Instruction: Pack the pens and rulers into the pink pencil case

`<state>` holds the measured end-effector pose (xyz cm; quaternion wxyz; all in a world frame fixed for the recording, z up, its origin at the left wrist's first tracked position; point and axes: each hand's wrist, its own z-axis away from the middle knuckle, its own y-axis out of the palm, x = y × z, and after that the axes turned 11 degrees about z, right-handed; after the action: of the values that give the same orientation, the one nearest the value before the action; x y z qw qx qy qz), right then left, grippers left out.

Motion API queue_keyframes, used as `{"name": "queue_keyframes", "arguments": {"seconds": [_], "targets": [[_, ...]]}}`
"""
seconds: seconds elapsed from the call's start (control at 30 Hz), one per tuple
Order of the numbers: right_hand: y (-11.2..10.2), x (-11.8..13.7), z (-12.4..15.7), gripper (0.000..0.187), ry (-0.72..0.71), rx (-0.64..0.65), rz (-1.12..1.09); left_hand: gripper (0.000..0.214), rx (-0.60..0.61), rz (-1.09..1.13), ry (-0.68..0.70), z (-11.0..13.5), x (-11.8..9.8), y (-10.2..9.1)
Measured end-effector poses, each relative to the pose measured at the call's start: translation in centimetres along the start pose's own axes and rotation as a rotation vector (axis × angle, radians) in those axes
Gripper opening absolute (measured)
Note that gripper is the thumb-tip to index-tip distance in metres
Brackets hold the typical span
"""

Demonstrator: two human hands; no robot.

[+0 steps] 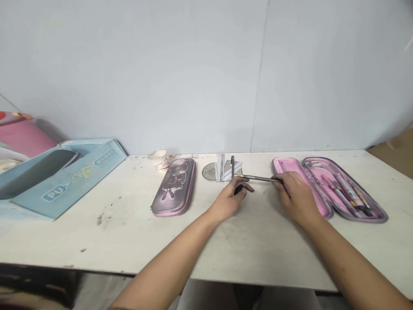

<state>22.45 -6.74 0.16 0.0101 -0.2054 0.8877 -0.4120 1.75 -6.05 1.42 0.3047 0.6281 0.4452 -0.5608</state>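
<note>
My right hand (pixel 295 196) is closed around one end of a thin dark pen (pixel 260 178), which lies level and points left with a yellowish tip. That tip reaches the fingers of my left hand (pixel 229 199). My left fingers are curled in a pinch, with a black end (pixel 238 189) showing between them. A dark upright stick (pixel 232 163) rises just above this hand; whether it joins the black end is hidden. Behind the left hand, a clear protractor (pixel 209 171) and rulers (pixel 221 165) lie on the table. An open pink pencil case (pixel 325 209) sits beside my right hand, with several pens (pixel 346 191) inside.
A shut dark pencil case (pixel 174 187) with a raised pattern lies left of my hands. Behind it stands a paper cup (pixel 158 159). A light-blue box (pixel 71 181) fills the table's left end, and a cardboard box (pixel 396 150) is at the far right. A pale wall borders the back.
</note>
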Motion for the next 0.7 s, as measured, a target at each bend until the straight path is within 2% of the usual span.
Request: {"name": "queue_keyframes", "arguments": {"seconds": [0.17,0.33,0.53,0.7], "targets": [[-0.7,-0.7,0.1,0.017,0.043,-0.106,-0.017,0.032,-0.042,-0.135,0.034,-0.1,0.4,-0.4],[-0.6,-0.8,0.3,0.017,0.029,-0.053,-0.013,0.038,-0.058,-0.274,0.034,0.0,0.7,-0.6],[-0.4,-1.2,0.3,0.017,0.035,-0.057,0.017,0.019,-0.062,-0.31,0.056,-0.1,1.0,-0.8],[-0.5,-1.1,0.2,0.018,0.003,-0.031,0.043,0.008,-0.073,-0.433,0.045,0.0,0.8,-0.8]]}}
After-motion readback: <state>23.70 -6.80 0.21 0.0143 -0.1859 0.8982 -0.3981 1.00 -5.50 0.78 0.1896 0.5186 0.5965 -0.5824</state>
